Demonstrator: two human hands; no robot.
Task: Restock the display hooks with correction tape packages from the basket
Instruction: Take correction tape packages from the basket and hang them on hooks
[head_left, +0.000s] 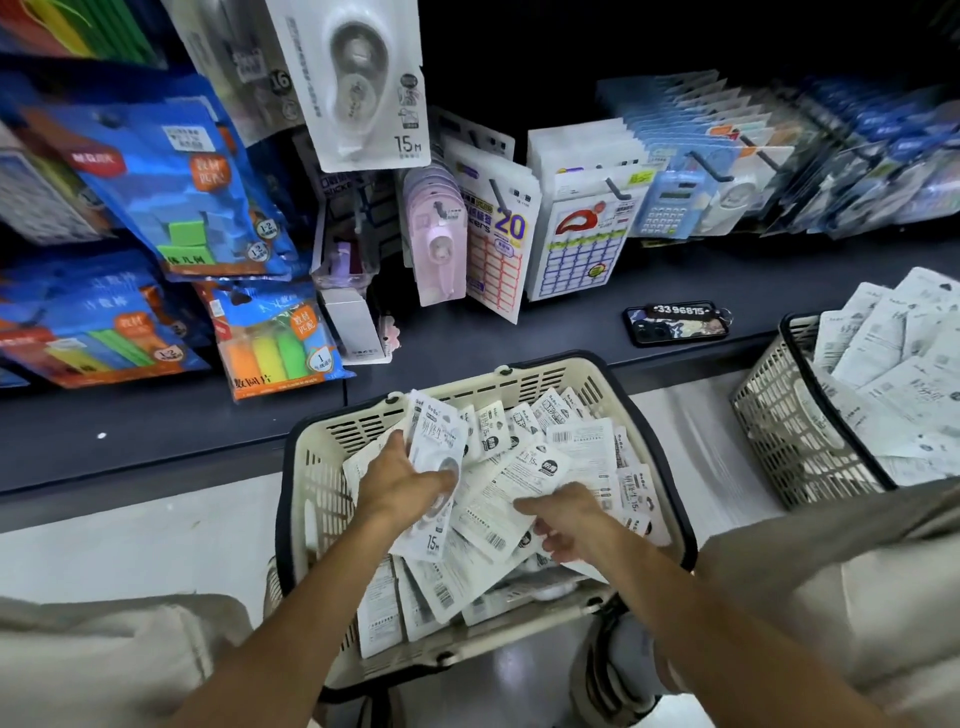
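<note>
Both hands reach into the basket (311, 467): left (400, 480) grips a package (434, 447), right (561, 519) pinches another (498, 499).

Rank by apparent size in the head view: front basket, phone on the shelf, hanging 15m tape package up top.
1. front basket
2. hanging 15m tape package, though it's nearer the camera, so unsure
3. phone
</note>
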